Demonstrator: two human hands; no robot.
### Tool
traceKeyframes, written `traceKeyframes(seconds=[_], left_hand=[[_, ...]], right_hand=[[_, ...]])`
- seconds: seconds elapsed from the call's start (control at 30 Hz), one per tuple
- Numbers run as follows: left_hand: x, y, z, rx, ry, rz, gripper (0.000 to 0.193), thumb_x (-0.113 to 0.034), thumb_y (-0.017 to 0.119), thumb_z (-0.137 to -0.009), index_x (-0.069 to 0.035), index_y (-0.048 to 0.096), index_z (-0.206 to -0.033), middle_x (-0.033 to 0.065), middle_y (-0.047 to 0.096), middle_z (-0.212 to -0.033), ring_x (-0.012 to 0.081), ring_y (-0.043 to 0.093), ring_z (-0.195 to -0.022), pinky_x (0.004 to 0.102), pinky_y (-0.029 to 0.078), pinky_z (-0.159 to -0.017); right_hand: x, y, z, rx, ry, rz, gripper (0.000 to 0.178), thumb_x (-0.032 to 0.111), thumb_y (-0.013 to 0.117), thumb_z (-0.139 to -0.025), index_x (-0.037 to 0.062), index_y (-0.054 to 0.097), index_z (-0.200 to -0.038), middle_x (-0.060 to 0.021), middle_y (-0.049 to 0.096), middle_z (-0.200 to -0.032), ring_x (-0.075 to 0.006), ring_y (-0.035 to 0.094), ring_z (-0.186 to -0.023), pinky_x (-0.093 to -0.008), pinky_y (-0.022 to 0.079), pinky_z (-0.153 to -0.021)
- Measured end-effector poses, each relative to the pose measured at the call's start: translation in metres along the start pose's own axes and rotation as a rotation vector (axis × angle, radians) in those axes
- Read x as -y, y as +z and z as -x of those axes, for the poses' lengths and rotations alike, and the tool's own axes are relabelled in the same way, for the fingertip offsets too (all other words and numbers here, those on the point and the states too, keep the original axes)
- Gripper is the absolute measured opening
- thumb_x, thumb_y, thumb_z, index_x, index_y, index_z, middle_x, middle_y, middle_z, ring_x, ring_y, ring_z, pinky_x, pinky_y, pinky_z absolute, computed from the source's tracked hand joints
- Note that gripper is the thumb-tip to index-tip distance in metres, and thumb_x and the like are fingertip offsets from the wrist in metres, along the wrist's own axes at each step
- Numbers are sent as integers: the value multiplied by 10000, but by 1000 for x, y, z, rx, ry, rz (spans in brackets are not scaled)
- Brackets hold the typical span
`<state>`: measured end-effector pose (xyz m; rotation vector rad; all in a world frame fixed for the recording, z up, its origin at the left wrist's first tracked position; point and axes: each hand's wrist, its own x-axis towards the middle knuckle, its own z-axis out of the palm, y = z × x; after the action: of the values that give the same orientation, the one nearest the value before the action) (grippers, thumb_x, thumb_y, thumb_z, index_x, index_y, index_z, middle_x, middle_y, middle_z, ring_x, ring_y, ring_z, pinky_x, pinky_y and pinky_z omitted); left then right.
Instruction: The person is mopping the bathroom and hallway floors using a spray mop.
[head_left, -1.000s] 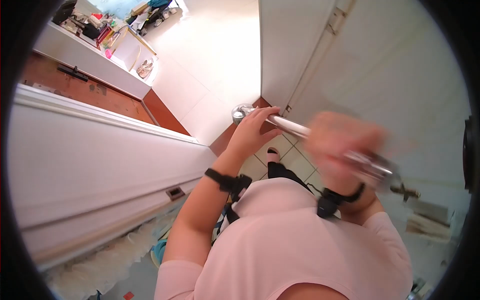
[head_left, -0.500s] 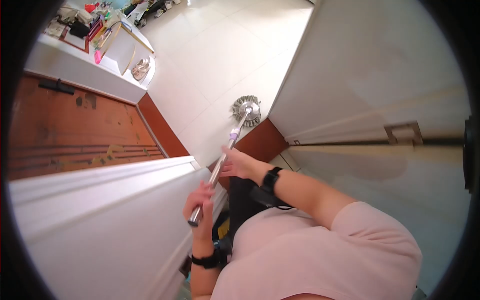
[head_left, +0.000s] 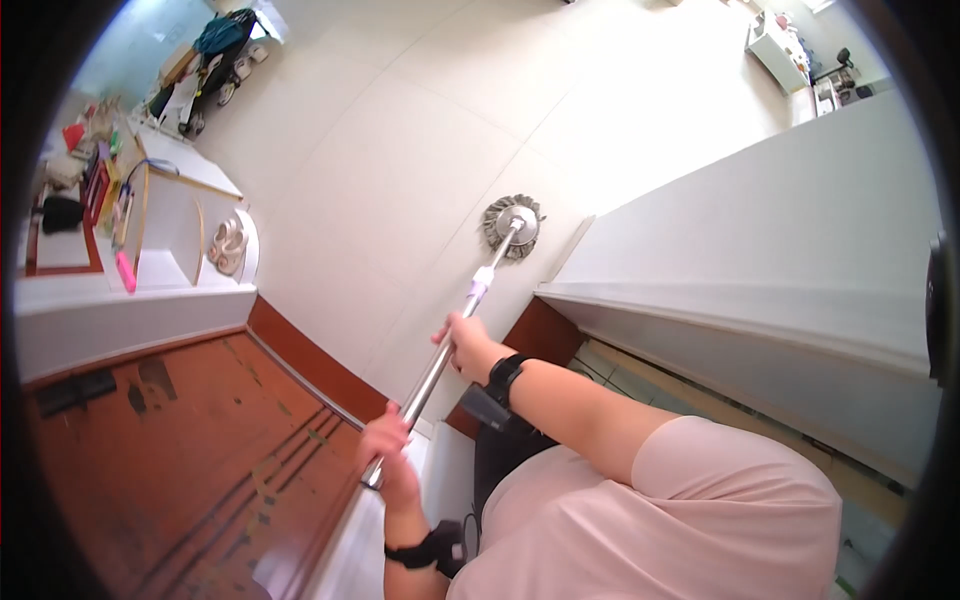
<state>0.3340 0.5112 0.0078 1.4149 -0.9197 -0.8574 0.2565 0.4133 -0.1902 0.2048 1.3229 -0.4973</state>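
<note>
Evidently for leverage, the right hand (head_left: 468, 343) grips the silver metal mop pole (head_left: 447, 353) midway and the left hand (head_left: 387, 440) clenches its near end, pressing the round grey mop head (head_left: 512, 226) flat on the pale tiled floor (head_left: 400, 150).

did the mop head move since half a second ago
Cannot tell: the mop head rests on the pale floor just beyond the white door's corner in both, but the camera shifted.
</note>
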Motion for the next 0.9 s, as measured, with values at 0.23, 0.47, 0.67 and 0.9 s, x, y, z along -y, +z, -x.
traceKeyframes(seconds=[0.23, 0.47, 0.67, 0.9], left_hand=[[229, 253, -234, 473, -141, -201, 203, -115, 492, -852, -22, 479, -672, 61, 541, -754, 199, 542, -874, 420, 285, -1002], [437, 392, -432, 778, -273, -368, 139, -130, 644, -781, -48, 533, -767, 90, 576, -996, 267, 473, -1111, 354, 370, -909], [571, 474, -641, 722, -252, -153, 116, -100, 637, -788, -49, 535, -809, 62, 577, -958, 191, 517, -1009, 297, 408, -839], [562, 438, -772, 607, -223, -67, 163, -111, 657, -775, -37, 511, -780, 39, 567, -905, 152, 505, -777, 267, 427, -717]], right_hand=[[267, -62, -318, 3, -112, -205, 130, 79, 452, -787, -29, 413, -848, -105, 451, -669, -240, 510, -523, -345, 495, -484], [455, -70, -601, 22, -112, -482, 141, 128, 462, -833, 6, 391, -827, -74, 402, -632, -198, 443, -484, -341, 463, -457], [631, -32, -770, 139, -263, -487, 172, 144, 466, -855, 12, 365, -895, -83, 442, -683, -198, 474, -567, -339, 469, -558], [733, 82, -807, 77, -281, -201, 162, 120, 446, -855, 15, 335, -910, -86, 440, -679, -190, 465, -571, -309, 450, -531]])
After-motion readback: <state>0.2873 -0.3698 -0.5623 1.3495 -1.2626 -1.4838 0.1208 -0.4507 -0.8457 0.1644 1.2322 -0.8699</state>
